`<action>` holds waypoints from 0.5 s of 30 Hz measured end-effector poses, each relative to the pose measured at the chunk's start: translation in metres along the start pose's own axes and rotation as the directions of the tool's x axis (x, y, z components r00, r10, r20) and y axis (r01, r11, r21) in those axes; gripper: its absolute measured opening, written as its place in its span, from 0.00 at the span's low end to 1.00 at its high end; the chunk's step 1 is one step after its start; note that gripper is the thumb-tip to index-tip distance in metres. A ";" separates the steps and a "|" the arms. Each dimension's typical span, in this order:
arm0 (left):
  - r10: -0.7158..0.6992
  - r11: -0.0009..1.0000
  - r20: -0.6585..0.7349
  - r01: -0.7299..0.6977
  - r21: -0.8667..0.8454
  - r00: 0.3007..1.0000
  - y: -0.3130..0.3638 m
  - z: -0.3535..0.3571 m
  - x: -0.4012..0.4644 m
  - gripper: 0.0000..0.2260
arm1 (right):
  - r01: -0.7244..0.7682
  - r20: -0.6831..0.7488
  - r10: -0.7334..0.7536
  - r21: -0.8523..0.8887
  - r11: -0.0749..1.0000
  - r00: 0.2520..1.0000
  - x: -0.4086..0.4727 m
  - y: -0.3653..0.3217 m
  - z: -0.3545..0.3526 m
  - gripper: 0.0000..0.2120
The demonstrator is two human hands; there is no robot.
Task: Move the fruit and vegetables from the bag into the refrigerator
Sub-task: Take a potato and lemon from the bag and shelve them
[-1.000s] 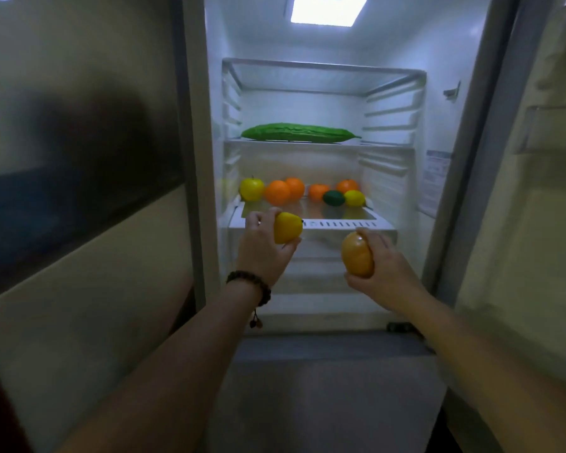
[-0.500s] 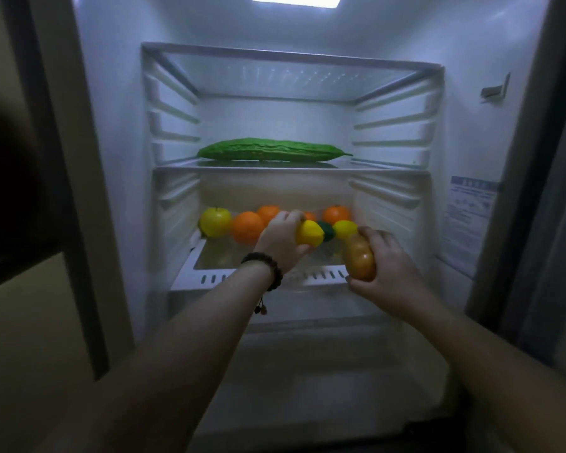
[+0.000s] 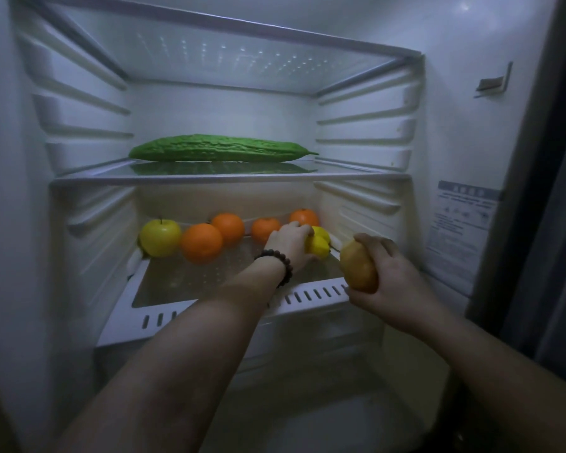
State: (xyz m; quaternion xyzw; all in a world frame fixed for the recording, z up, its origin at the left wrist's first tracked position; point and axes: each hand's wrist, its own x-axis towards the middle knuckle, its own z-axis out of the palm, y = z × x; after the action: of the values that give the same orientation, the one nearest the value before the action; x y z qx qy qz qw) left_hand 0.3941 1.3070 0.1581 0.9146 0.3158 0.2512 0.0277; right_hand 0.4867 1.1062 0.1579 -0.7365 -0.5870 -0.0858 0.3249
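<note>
The fridge (image 3: 30,223) stands open, its ribbed left wall running down past two glass shelves. On the middle shelf (image 3: 229,179) a green gourd (image 3: 219,148) lies lengthwise, with bare glass at both its ends and free room above it up to the top shelf (image 3: 209,24).

On the lower shelf (image 3: 209,308), a yellow apple (image 3: 160,237) sits at the far left, close to the wall. Just right of it is an orange (image 3: 201,243), touching or nearly touching the apple, with three more oranges (image 3: 227,226) (image 3: 264,228) (image 3: 304,217) in a row behind. The front half of this shelf is bare glass out to its slotted white front edge.

The left hand (image 3: 288,243), a bead bracelet (image 3: 275,261) on its wrist, reaches over that bare glass and grips a yellow fruit (image 3: 319,245) down at the shelf, just in front of the rightmost orange; another yellow piece shows beside it. Whether the fruit rests on the glass cannot be told.

The right hand (image 3: 386,273) curls round a brownish-yellow fruit (image 3: 360,269), holding it over the shelf's front right corner, near the right wall.

Further right, a label (image 3: 461,223) with a blue header is stuck on the inner side wall; its print is too small to read.
</note>
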 end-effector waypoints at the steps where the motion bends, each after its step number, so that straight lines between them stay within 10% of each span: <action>1: 0.003 1.000 -0.002 -0.003 0.004 1.000 0.000 0.000 0.001 0.21 | -0.009 0.001 0.009 0.001 1.000 1.000 0.000 0.001 -0.001 0.41; 15: 0.090 0.988 -0.379 -0.130 -0.083 0.921 0.012 -0.051 -0.055 0.21 | 0.185 -0.251 -0.139 0.173 0.967 0.958 -0.002 -0.028 -0.033 0.40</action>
State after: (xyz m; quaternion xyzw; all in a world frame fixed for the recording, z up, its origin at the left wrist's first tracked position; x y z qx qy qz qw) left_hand 0.3392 1.2591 0.1809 0.8635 0.2495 0.4384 0.0016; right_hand 0.4690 1.0882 0.1925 -0.6349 -0.6084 -0.1417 0.4546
